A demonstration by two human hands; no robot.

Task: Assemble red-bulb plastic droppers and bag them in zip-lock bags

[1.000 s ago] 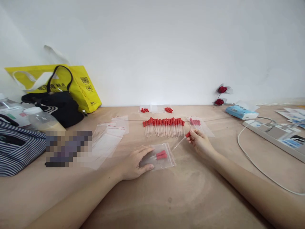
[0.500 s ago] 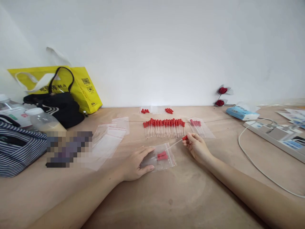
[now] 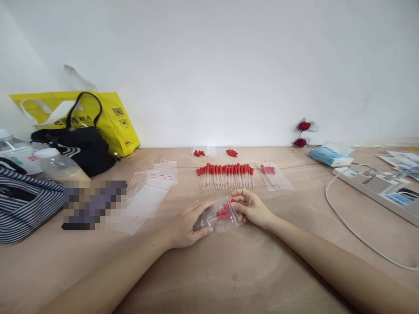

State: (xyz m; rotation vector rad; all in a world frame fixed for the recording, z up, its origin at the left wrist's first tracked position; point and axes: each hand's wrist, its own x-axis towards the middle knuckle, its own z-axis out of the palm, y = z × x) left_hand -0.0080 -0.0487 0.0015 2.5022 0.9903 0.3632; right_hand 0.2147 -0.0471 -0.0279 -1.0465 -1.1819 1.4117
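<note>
My left hand (image 3: pixel 186 224) grips a clear zip bag (image 3: pixel 225 225) by its left end, thumb below and fingers above. Inside the bag lie red-bulbed droppers (image 3: pixel 223 215). At the bag's right, open end, my right hand (image 3: pixel 253 210) pinches another dropper (image 3: pixel 232 202) by its red bulb; its stem is inside the bag. Behind the hands, a row of droppers (image 3: pixel 225 169) lies with the red bulbs pointing away. A filled zip bag (image 3: pixel 284 181) with several droppers rests to the right of that row.
Flat zip bags (image 3: pixel 144 205) overlap on the left beside a blurred-out object (image 3: pixel 94 207). Further left are a striped bag (image 3: pixel 32 200), bottles and a yellow bag (image 3: pixel 127 131). Bagged red bulbs (image 3: pixel 231 153) lie by the wall. Tissues (image 3: pixel 330 156) and a power strip (image 3: pixel 376 187) are right.
My right hand has moved left to the bag's mouth, sliding the dropper inside up to its bulb. My left hand keeps its hold on the bag.
</note>
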